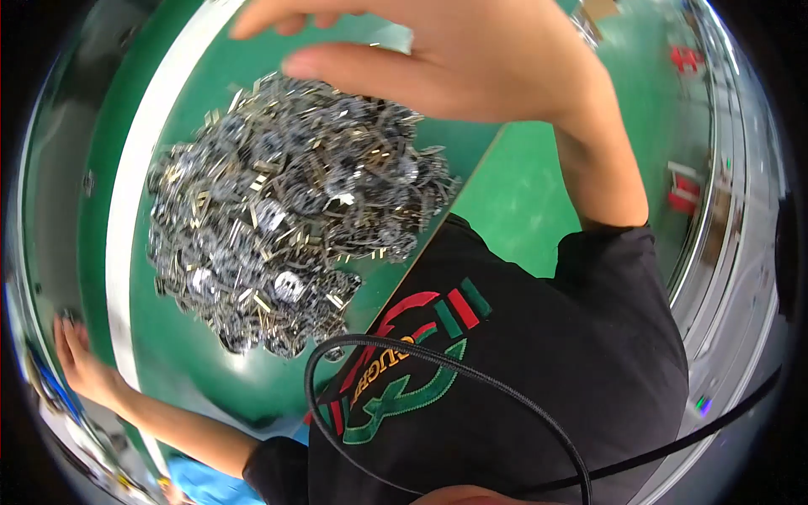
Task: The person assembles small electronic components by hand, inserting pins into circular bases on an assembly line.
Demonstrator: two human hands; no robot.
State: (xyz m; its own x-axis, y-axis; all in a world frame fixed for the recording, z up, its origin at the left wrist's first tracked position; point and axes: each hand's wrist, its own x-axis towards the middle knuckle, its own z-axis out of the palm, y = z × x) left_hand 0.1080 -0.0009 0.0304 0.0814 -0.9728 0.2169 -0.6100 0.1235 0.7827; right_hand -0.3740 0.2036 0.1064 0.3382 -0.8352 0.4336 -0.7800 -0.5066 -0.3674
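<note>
I see a smooth green desk carrying a broad heap of grey metallic-looking parts with gold-coloured strips, between my hands. Bare right hand over heap's edge, thumb wide off fingers. Left hand well apart from heap, fingertips at small dark piece; can't tell if gripped.

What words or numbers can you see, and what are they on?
Black shirt: gold letters near the black cable; I won't copy those out.
Pale round part with dark marks: too small and blurred to read.
Heap of metal parts: no words I can make out.
</note>
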